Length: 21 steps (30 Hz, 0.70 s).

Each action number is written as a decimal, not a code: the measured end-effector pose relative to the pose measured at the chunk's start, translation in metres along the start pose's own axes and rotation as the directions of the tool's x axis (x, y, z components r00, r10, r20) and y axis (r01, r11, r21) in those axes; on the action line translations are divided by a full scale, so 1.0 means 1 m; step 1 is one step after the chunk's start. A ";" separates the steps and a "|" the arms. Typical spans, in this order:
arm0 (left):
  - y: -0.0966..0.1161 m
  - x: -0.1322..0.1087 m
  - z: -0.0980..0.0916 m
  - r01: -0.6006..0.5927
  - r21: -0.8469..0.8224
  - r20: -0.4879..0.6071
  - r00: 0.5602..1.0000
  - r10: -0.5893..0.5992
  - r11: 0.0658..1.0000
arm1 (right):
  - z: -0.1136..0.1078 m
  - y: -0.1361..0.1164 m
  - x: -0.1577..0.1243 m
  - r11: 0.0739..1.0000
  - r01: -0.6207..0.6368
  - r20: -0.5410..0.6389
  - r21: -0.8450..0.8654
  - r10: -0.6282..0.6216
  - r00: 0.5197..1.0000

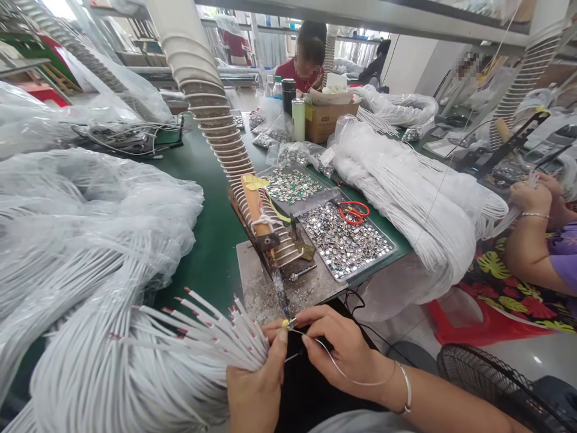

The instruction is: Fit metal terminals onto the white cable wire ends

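My left hand (259,385) is closed around a bundle of white cables (216,337) whose stripped ends show red tips. Between its thumb and forefinger sits a small yellow piece (285,323), right under the tip of a mounted soldering iron (279,288). Thumb and fingers of my right hand (338,349) pinch a thin solder wire (333,362), which loops back toward the wrist. Its forefinger reaches to a small metal connector (291,323) beside the yellow piece. Exactly how the parts touch at the iron tip is too small to tell.
A tray of metal connectors (360,255) with red-handled scissors (354,211) lies beyond the iron, near green-and-silver parts (293,183). An extraction hose (225,138) hangs over the bench. Bagged cables (406,180) lie right. A co-worker's hands (536,195) and a fan (478,373) are at right.
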<state>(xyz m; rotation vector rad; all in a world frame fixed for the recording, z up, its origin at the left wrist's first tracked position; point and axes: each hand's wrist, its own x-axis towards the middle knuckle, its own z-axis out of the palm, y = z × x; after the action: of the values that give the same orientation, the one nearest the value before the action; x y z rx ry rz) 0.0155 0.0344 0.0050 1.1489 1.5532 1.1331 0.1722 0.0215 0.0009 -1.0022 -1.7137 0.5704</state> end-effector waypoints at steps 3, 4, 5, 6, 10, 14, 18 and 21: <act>0.001 -0.001 -0.001 0.051 0.017 0.007 0.999 -0.051 0.999 | 0.001 0.000 -0.003 1.000 -0.009 0.007 0.004 0.009 1.000; 0.002 -0.001 -0.002 0.053 0.022 0.006 0.999 -0.053 0.998 | 0.001 -0.001 -0.003 1.000 -0.005 0.005 0.003 0.005 1.000; 0.002 -0.001 -0.002 0.049 0.026 0.003 0.999 -0.049 0.998 | 0.001 -0.001 -0.003 1.000 0.001 -0.002 0.001 -0.001 1.000; 0.002 -0.001 -0.002 0.049 0.027 0.003 0.999 -0.049 0.998 | 0.001 -0.002 -0.002 1.000 0.010 -0.008 0.002 -0.010 1.000; -0.001 -0.003 -0.004 0.125 -0.018 0.034 0.992 -0.124 0.992 | 0.000 -0.003 0.002 1.000 0.026 -0.030 0.009 -0.026 0.999; -0.007 -0.002 -0.005 0.151 -0.041 0.058 0.987 -0.148 0.988 | 0.002 -0.001 0.006 1.000 0.025 -0.042 0.009 -0.024 0.999; -0.009 0.000 -0.004 0.129 -0.067 0.043 0.991 -0.126 0.989 | 0.003 -0.001 0.008 1.000 0.017 -0.063 0.006 -0.017 0.998; -0.009 0.003 -0.003 0.116 -0.029 0.049 0.992 -0.115 0.993 | 0.004 -0.002 0.010 1.000 0.013 -0.075 0.006 -0.012 0.997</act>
<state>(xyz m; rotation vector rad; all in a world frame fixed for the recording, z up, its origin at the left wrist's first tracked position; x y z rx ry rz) 0.0109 0.0351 -0.0036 1.0436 1.5393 1.0434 0.1669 0.0296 0.0065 -0.9953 -1.6502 0.5241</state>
